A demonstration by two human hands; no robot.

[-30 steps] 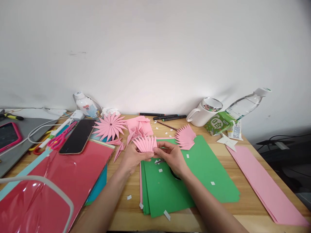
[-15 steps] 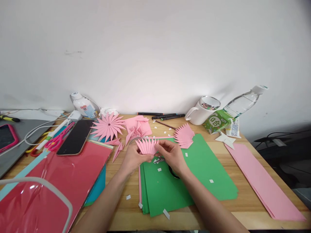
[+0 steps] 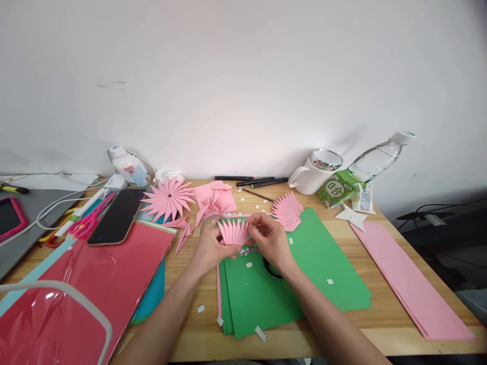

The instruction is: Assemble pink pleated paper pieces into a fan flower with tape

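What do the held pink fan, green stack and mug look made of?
Pink fan: matte paper, judging by its crisp folds. Green stack: matte paper or thin card; flat layered edges. Mug: smooth white body, perhaps ceramic; mirror-like rim suggests metal.

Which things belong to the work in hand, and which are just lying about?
Likely belong:
pink paper fan in the left hand, right hand at its edge
second pink fan
pink star

Probably just lying about:
black phone
white mug
water bottle
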